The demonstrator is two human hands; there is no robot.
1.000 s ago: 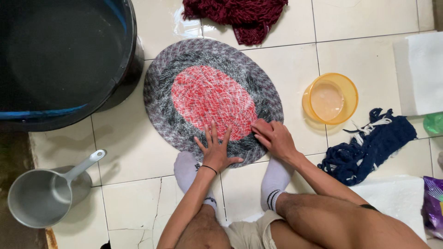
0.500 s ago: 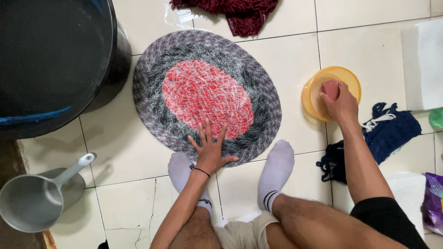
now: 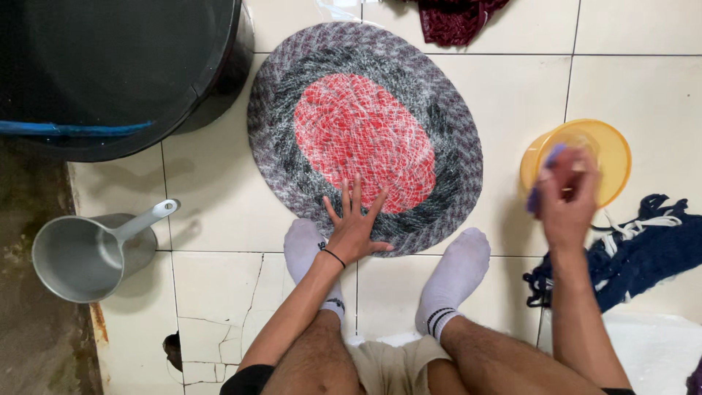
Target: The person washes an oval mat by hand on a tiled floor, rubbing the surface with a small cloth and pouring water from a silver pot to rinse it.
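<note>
Fingers of the left hand (image 3: 355, 230) are spread flat and pressed on the near edge of the round mat (image 3: 364, 135), pinning it to the tiled floor (image 3: 219, 212). The mat, grey and black around a red oval centre, lies between the dark water barrel (image 3: 117, 73) at the far left and the orange bowl (image 3: 581, 157) at the right, with its near rim touching the toes of two white socks (image 3: 453, 281).

The right hand (image 3: 564, 196) is raised just in front of the orange bowl, blurred with motion, its fingers curled around something small, reddish with a purple-blue edge; what that thing is cannot be told from this view. It seems to be a scrubbing piece of some kind.

To do this step well, I judge that the left palm should bear down firmly, since the tiles look wet and glossy and the mat could slide or turn under any rubbing. The right hand should grip its piece squarely, so that it does not slip out, and meet the mat beside the pinning hand, not on top of it.

A navy yarn bundle (image 3: 643, 249) lies at the floor's right edge, a metal dipper (image 3: 88, 252) at its left edge, and dark red yarn (image 3: 457, 18) at the far edge.
</note>
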